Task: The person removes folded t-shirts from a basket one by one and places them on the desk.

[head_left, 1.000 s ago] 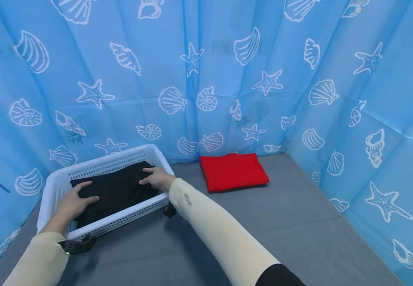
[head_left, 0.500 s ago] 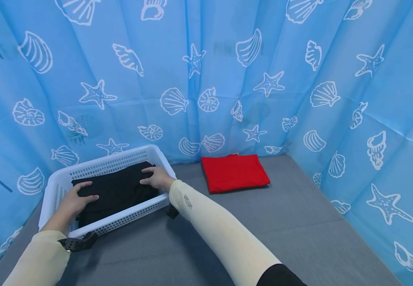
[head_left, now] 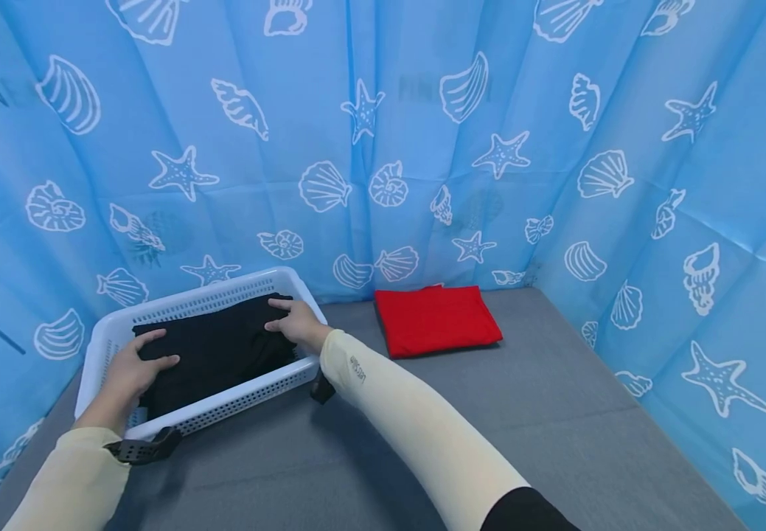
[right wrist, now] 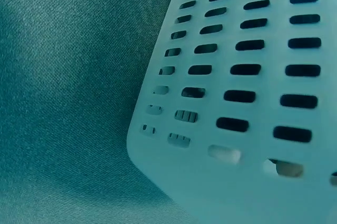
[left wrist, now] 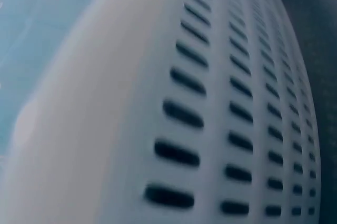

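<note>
A folded piece of black cloth (head_left: 217, 354) lies inside a white plastic basket (head_left: 243, 391) with slotted walls. At its left end, my left hand (head_left: 129, 372) reaches over the rim, index finger and thumb spread on the cloth. My right hand (head_left: 299, 324) is at the far right corner, its index finger and thumb stretched out over the cloth's edge. The other fingers of both hands are hidden. Both wrist views show only the outer basket wall (left wrist: 116, 103) close up, without the fingers; the right one shows a lower corner of the basket (right wrist: 184, 176).
A folded red cloth (head_left: 436, 321) lies to the right of the basket on the grey surface (head_left: 555, 413). Blue curtains (head_left: 383, 147) with white shells and starfish hang behind and along the right side. Black straps (head_left: 144, 446) circle the wrists.
The right hand has shifted slightly away and to the right, and the black cloth's far right corner has moved with it. The left hand has shifted slightly. The red cloth stays put.
</note>
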`<state>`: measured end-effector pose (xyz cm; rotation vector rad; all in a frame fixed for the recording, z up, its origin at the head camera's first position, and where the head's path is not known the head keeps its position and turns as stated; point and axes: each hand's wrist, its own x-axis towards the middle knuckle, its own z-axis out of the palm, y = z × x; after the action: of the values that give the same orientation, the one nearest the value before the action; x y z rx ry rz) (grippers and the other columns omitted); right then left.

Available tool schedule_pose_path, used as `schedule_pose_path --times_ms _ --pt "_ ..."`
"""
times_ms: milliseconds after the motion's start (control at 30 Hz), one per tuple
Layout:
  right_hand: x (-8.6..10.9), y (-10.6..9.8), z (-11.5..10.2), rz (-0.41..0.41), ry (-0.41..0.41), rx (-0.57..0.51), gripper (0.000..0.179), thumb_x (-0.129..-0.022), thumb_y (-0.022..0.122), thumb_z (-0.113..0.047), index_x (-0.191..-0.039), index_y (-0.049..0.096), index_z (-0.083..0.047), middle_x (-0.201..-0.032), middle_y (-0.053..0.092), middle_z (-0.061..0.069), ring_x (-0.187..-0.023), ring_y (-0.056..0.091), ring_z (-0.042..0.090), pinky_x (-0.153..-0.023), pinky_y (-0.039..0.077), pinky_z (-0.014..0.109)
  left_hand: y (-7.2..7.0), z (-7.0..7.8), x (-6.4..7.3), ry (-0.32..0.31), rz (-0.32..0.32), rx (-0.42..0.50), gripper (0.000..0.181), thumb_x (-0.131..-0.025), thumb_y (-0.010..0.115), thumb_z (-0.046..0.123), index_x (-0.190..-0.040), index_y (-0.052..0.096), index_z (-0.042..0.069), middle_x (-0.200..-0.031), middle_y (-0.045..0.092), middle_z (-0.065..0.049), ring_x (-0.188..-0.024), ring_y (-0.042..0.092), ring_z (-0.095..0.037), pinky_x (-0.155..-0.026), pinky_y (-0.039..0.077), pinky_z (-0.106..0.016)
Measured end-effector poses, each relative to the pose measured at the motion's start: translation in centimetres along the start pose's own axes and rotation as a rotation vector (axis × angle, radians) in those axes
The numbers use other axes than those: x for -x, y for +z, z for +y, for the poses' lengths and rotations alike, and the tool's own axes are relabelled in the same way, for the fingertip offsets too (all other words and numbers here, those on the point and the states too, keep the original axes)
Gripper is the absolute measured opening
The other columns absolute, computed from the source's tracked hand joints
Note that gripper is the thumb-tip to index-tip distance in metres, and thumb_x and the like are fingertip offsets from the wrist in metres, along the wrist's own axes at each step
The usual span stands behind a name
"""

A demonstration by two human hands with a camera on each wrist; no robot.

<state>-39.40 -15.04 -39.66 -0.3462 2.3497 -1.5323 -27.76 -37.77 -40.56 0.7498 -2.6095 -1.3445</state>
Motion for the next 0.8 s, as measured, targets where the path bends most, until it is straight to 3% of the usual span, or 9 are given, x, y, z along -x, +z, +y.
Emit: schedule_pose_path --times_ms 67,167,267,367,467,567,700,800 --pt "0.0 -0.1 -0.2 0.015 0.019 -0.01 0.048 -0.081 0.067 -0.012 -0.124 0.055 -0.03 -0.137 0.039 -0.002 -0.118 0.043 0.015 -0.086 0.043 0.03 -0.2 0.1 0.2 0.007 0.017 -0.006 0.07 -0.086 0.061 0.019 -0.143 0.022 0.008 -0.141 0.016 -0.03 -0.114 0.033 -0.049 -0.086 0.035 -0.06" --pt "0.0 -0.3 -0.4 0.026 0.06 -0.059 0.047 -0.08 0.068 -0.012 -0.122 0.057 -0.03 -0.13 0.047 -0.002 -0.113 0.047 0.014 -0.086 0.043 0.031 -0.5 0.0 0.4 0.023 0.025 -0.033 0.07 -0.086 0.061 0.021 -0.143 0.022 0.008 -0.143 0.011 -0.029 -0.117 0.029 -0.051 -0.088 0.033 -0.06" --pt "-0.2 -0.5 -0.6 0.005 0.101 -0.144 0.046 -0.08 0.067 -0.011 -0.122 0.057 -0.029 -0.113 0.059 -0.001 -0.073 0.054 0.012 -0.068 0.045 0.029 -0.9 -0.5 0.2 0.028 0.018 -0.024 0.071 -0.087 0.06 0.025 -0.143 0.02 0.01 -0.144 0.004 -0.027 -0.12 0.024 -0.052 -0.091 0.027 -0.062" --pt "-0.4 -0.9 -0.8 -0.026 0.117 -0.231 0.047 -0.08 0.066 -0.008 -0.122 0.057 -0.027 -0.093 0.061 0.0 -0.044 0.033 0.011 -0.051 0.035 0.029 -1.2 -1.6 -0.7 0.024 0.006 0.006 0.077 -0.084 0.061 0.037 -0.144 0.018 0.016 -0.146 0.001 -0.025 -0.122 0.022 -0.051 -0.087 0.031 -0.062" --pt "-0.4 -1.5 -0.9 -0.044 0.11 -0.283 0.047 -0.08 0.066 -0.007 -0.121 0.058 -0.027 -0.088 0.058 0.001 -0.039 0.028 0.011 -0.046 0.033 0.026 -1.5 -2.5 -1.5 0.021 -0.014 0.053 0.085 -0.077 0.062 0.052 -0.145 0.018 0.026 -0.147 -0.003 -0.021 -0.124 0.018 -0.05 -0.086 0.032 -0.063" --pt "-0.2 -2.2 -1.1 -0.07 0.085 -0.328 0.048 -0.08 0.066 -0.007 -0.123 0.056 -0.027 -0.085 0.057 0.003 -0.042 0.032 0.011 -0.047 0.034 0.026 -1.7 -2.5 -1.7 0.022 -0.025 0.085 0.087 -0.073 0.063 0.056 -0.144 0.018 0.032 -0.148 -0.007 -0.017 -0.127 0.013 -0.048 -0.087 0.03 -0.064" --pt "0.3 -3.0 -1.2 -0.112 0.047 -0.388 0.051 -0.081 0.065 -0.006 -0.127 0.053 -0.026 -0.073 0.051 0.0 -0.041 0.03 0.01 -0.045 0.033 0.024 -2.1 -1.0 -0.4 0.044 -0.04 0.133 0.087 -0.075 0.064 0.052 -0.144 0.019 0.025 -0.147 -0.011 -0.016 -0.129 0.004 -0.047 -0.093 0.022 -0.063" --pt "0.7 -3.6 -1.2 -0.151 0.024 -0.444 0.053 -0.082 0.064 -0.005 -0.129 0.051 -0.026 -0.072 0.052 -0.001 -0.04 0.028 0.009 -0.044 0.03 0.023 -2.4 0.2 0.9 0.065 -0.059 0.182 0.085 -0.078 0.063 0.049 -0.144 0.019 0.02 -0.147 -0.013 -0.017 -0.13 -0.001 -0.045 -0.096 0.023 -0.057"
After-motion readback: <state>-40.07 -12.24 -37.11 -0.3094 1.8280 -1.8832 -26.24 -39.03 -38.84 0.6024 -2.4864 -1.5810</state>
